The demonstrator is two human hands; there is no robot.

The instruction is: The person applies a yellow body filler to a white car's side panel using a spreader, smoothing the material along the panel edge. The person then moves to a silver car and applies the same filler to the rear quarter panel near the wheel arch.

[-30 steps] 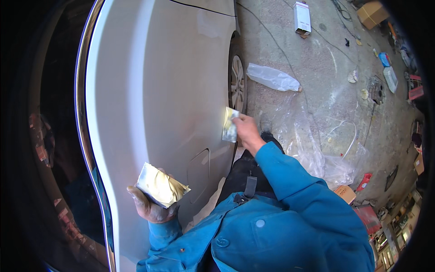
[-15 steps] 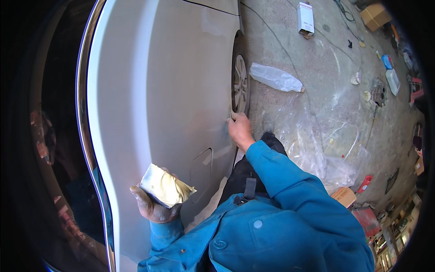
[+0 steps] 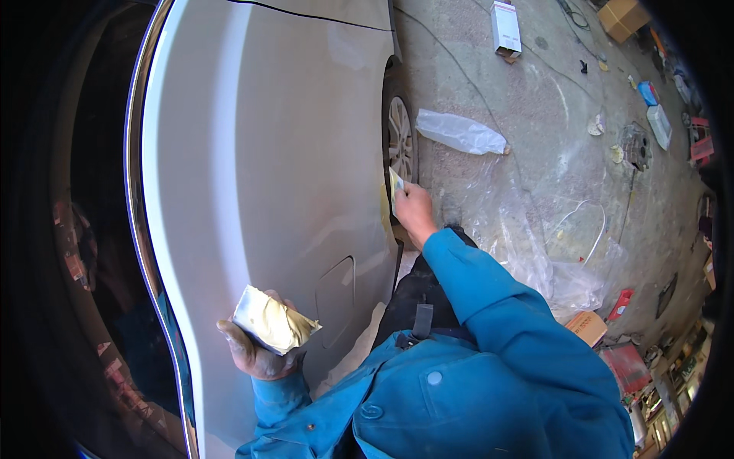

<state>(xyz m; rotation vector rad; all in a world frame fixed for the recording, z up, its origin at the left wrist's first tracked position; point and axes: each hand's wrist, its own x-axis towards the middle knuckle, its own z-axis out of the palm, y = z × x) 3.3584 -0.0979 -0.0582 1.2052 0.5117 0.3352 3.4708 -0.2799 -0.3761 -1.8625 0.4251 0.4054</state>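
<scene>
- Your left hand (image 3: 258, 362) is palm up and half open, cradling a pale mixing board (image 3: 243, 304) with the thumb standing out to its left; the fingers beneath are mostly hidden.
- The board carries a thick coat of cream filler paste (image 3: 280, 324) and sits in front of the silver car body panel (image 3: 306, 153), left of the fuel flap (image 3: 336, 291).
- Your right hand (image 3: 414, 208) is closed in a pinch on a thin, paste-smeared spreader (image 3: 396, 183), at the edge of the wheel arch, with the wheel (image 3: 399, 138) behind it. Whether the blade touches the arch edge, you cannot tell from here.
- The spreader should be light and a little springy; whether it is plastic or metal does not show. Its smeared face is likely slick, so take it by the cleaner end, thumb against fingers.
- The board looks light and stiff, the paste soft and sticky. Support it from below and keep your fingertips off the coated top.
- The spreader is seen nearly edge-on, its long axis running along the arch edge, free end pointing away from you.
- The board's long axis slants from far left to near right, the paste heaped toward the right end.
</scene>
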